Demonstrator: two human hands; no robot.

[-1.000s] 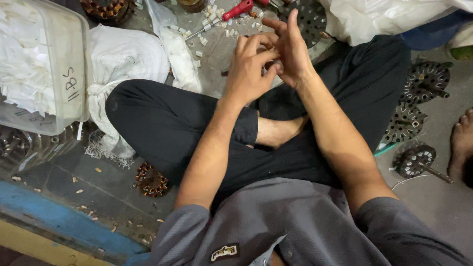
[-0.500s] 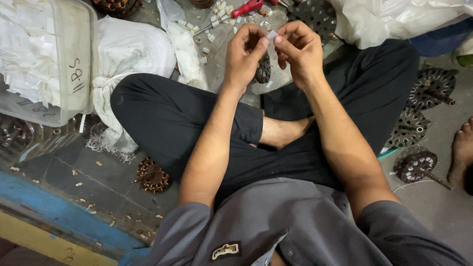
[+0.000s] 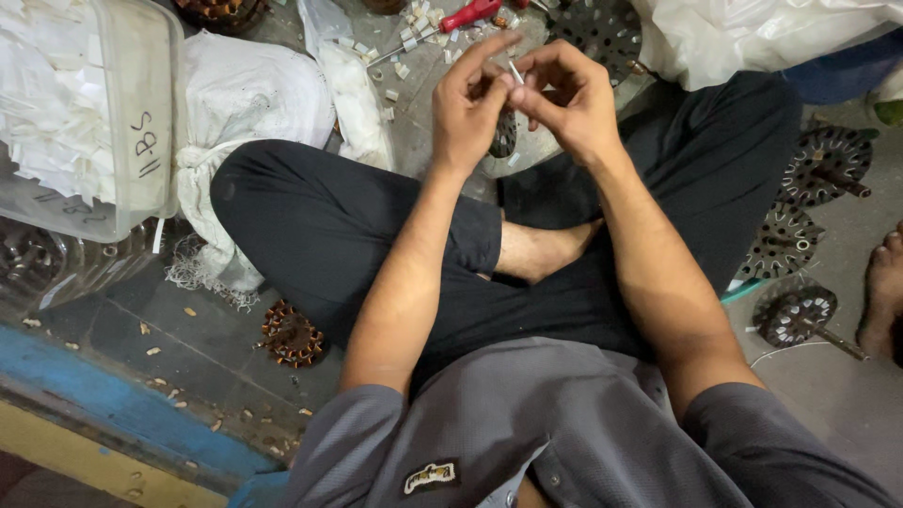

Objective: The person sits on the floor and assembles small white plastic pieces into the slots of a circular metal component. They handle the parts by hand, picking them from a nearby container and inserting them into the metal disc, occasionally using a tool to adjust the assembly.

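Observation:
I sit cross-legged on the floor in dark trousers. My left hand (image 3: 475, 99) and my right hand (image 3: 569, 94) are raised together in front of me, and their fingertips pinch a small white strip (image 3: 515, 71) between them. Just below and behind the hands a round slotted metal part (image 3: 503, 136) rests near my knee, partly hidden by my fingers. A red-handled screwdriver (image 3: 466, 17) lies on the floor beyond the hands, among several small white scraps.
A clear plastic tub (image 3: 85, 113) of white strips stands at the left, beside white cloth bags (image 3: 249, 94). A copper-wound stator (image 3: 290, 334) lies by my left leg. Several slotted rotors with shafts (image 3: 800, 315) lie at the right, near another person's foot (image 3: 884, 282).
My hands have shifted slightly and now hold the white strip more upright between the fingertips; a second ago they were clasped closer together. The view has drifted a little.

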